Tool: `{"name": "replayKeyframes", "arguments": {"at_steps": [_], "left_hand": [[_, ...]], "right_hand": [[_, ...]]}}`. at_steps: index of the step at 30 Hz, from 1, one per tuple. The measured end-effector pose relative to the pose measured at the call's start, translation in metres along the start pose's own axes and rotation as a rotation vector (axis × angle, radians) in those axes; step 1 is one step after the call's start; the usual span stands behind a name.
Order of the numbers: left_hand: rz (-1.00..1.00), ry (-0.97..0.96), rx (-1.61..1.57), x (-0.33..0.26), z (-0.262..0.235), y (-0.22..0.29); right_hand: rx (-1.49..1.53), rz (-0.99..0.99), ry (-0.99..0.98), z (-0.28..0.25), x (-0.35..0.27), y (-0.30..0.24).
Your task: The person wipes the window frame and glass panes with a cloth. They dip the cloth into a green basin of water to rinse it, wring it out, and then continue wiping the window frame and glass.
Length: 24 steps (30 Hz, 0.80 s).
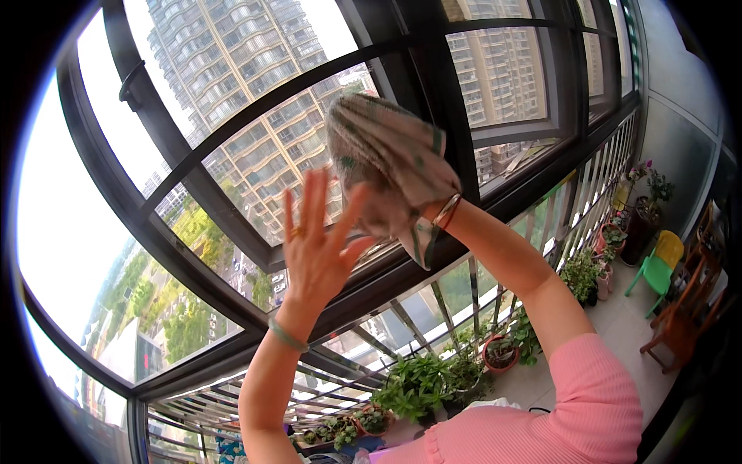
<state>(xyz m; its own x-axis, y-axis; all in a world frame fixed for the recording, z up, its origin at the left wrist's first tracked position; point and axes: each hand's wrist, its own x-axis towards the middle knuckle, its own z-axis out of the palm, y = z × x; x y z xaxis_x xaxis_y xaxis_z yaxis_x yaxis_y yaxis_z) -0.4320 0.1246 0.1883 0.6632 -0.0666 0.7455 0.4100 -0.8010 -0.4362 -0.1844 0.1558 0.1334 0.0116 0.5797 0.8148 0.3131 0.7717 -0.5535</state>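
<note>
A beige and grey cloth with green marks [390, 143] is bunched up in front of the dark window frame. My right hand [380, 213] is at its lower part, gripping it; the cloth hides most of the fingers, and what shows is blurred. Folds hang over the wrist, which wears a thin bangle [447, 210]. Left of the cloth, my left hand [313, 251] is raised with its fingers spread and nothing in it. A ring [297, 230] is on one finger and a pale green bangle [287, 336] circles that wrist.
Dark-framed windows [255, 127] stand in front, one sash [502, 85] at the right. Below runs a metal railing [410, 321] with potted plants [417, 383] along its foot. At the right are a green and yellow child's chair [657, 267] and a brown wooden chair [680, 325].
</note>
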Motion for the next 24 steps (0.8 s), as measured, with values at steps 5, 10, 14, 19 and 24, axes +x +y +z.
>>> {"name": "replayKeyframes", "arguments": {"at_steps": [5, 10, 14, 19, 24], "left_hand": [[0.169, -0.018, -0.058, 0.097, 0.017, 0.037], [0.212, -0.038, -0.099, 0.108, 0.049, 0.039], [0.202, -0.081, -0.190, 0.073, 0.063, 0.051], [0.204, 0.043, -0.084, 0.120, 0.045, 0.041], [0.160, 0.173, -0.033, 0.145, 0.051, 0.025]], "right_hand": [[-0.460, -0.222, 0.172, -0.030, 0.020, -0.043], [-0.548, -0.182, 0.264, -0.020, -0.005, -0.020], [-0.243, -0.065, 0.181, -0.010, -0.053, -0.001], [-0.628, -0.196, 0.228, -0.035, -0.006, -0.041], [-1.200, -0.285, 0.396, -0.024, 0.021, -0.043]]}}
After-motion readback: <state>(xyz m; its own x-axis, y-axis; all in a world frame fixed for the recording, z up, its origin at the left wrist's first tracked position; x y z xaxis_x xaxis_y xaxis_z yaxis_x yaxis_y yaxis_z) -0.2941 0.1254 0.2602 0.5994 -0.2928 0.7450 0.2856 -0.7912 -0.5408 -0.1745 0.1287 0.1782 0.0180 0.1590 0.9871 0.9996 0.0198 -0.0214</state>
